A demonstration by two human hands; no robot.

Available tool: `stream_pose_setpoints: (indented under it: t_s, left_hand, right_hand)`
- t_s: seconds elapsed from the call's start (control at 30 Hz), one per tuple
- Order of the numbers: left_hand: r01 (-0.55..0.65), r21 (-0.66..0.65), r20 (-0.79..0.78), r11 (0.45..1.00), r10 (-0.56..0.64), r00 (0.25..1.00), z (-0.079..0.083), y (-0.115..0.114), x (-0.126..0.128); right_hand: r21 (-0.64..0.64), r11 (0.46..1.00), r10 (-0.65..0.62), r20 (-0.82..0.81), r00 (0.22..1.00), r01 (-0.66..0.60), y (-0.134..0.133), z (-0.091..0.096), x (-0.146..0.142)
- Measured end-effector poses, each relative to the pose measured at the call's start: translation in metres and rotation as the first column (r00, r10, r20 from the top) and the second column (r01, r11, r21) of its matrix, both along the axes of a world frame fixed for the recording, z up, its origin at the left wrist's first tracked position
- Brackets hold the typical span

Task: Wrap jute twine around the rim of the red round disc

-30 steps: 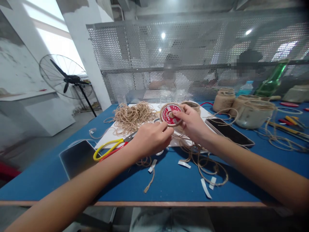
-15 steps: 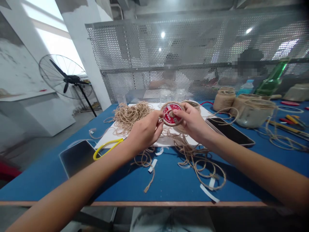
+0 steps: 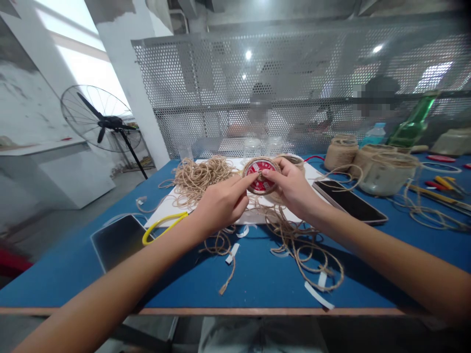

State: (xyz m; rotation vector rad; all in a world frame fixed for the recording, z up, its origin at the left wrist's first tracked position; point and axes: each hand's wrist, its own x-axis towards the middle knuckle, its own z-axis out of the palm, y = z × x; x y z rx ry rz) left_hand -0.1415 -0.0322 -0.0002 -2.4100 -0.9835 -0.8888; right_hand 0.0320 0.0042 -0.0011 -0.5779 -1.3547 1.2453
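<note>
A round red lid (image 3: 253, 185) with pale print faces me above the table, with brown twine wound around its rim and a small twine coil at its centre. My right hand (image 3: 294, 184) grips its right side, thumb on the face and fingers behind. From the left, my left hand (image 3: 222, 202) lays its stretched index finger on the lid near the central coil. Its thumb is apart below and the other fingers are curled, partly hidden. Behind my left hand lies a tangled heap of jute twine (image 3: 200, 177) on a white sheet (image 3: 162, 210).
Yellow-handled scissors (image 3: 162, 226) and a dark tablet (image 3: 119, 240) lie left. At right are a phone (image 3: 349, 202), twine-wrapped jars (image 3: 341, 151), a green bottle (image 3: 414, 122) and pliers (image 3: 446, 184). Loose twine (image 3: 300, 245) and paper scraps (image 3: 318, 295) lie in front.
My left hand has let go of its pinch at the lid's left edge and stretched its index finger onto the face by the centre. The lid has tilted slightly; my right hand still holds it.
</note>
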Motion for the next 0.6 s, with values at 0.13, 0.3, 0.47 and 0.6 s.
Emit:
stream_pose_setpoints:
  t_s: [0.13,0.3,0.47,0.6]
  left_hand:
    - [0.070,-0.053,0.071,0.996,-0.066,0.995,0.0002,-0.0003,0.0014]
    - [0.104,-0.069,0.095,0.992,-0.097,0.991,0.0002,0.0004,0.0012]
    - [0.111,-0.086,0.125,0.990,-0.100,0.987,0.0014,-0.0011,0.0021]
    - [0.121,-0.133,0.153,0.984,-0.100,0.983,0.0032,-0.0036,0.0048]
  right_hand:
    - [0.007,1.000,-0.008,0.004,1.000,0.008,0.0006,-0.0002,0.0002]
    - [0.002,1.000,-0.008,-0.003,1.000,0.008,0.0010,-0.0005,0.0004]
    - [-0.010,1.000,-0.003,-0.010,1.000,0.003,-0.0003,-0.0009,0.0000]
    - [-0.033,0.999,-0.003,-0.056,0.998,0.001,-0.0016,0.0003,-0.0008]
